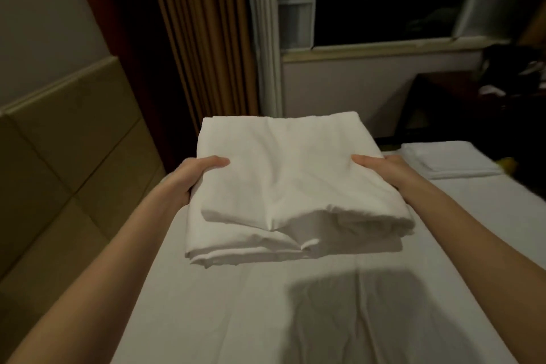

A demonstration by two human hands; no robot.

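Over the middle of the bed (266, 319), left hand (195, 177) and right hand (381, 170) pinched the folded sheet (289, 180), thumbs atop, fingers hidden beneath; mid-carry, it probably needed lowering flat.

Folded sheet (295, 186) hides fingers of both hands (196, 179) (385, 170).

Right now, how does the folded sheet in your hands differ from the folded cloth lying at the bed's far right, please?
The folded sheet is held off the bed by the left hand and right hand; the folded cloth lies flat on it. The sheet looks bulkier and rumpled, the cloth thinner and neater. Both are white.
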